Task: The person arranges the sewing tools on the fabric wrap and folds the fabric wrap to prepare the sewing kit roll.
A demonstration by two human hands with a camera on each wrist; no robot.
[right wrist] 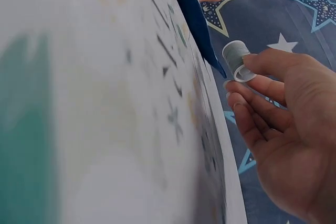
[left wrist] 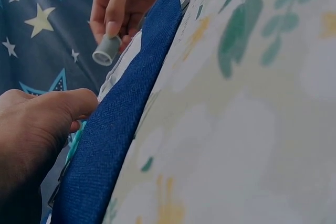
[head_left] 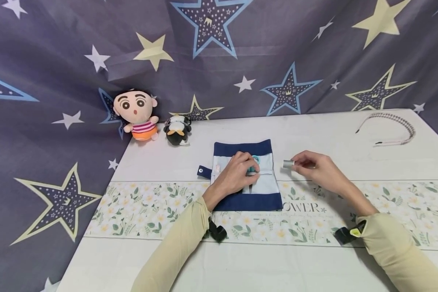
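- Grey thread on a small spool sits in the person's right hand, pinched near 1 end between thumb and fingers; the other end sticks out toward the left hand.
- From where I stand, that right hand is only partly closed, its other fingers loosely bent below the spool.
- Both wrist views show the spool against the starry cloth, held up off the surface.
- As for the left hand, it lies over an unfolded navy and pale-blue pouch, fingers bent, thumb and forefinger curving toward each other; I can't tell whether they grip anything.
- Right by those left fingertips, a teal ring-shaped handle shows inside the pouch, partly covered by the hand.
- Between the 2 hands runs the pouch's right edge; the spool hangs just beyond it, near but apart.
- On the pouch's left side, a navy strap with 1 snap sticks out onto the surface, beside the left hand.
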